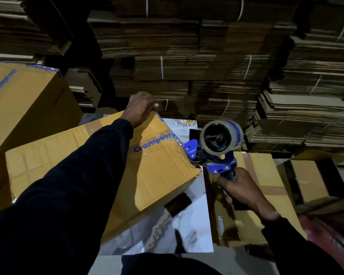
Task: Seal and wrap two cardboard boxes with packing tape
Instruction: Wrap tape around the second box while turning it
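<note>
A yellow cardboard box [153, 171] with blue "Crompton" print sits tilted in the middle, clear tape along its top. My left hand [140, 108] grips the box's far top corner, fingers curled over the edge. My right hand [242, 190] grips the handle of a blue tape dispenser [216, 147] carrying a roll of clear tape. The dispenser's front end touches the box's right edge near the corner. A second yellow "Crompton" box [22, 108] stands at the left, partly behind the first one.
A white marbled sheet [189, 225] lies under the box. More taped cartons [260, 175] and an open carton [314, 183] sit at the right. Tall stacks of bundled flat cardboard [207, 62] fill the whole background.
</note>
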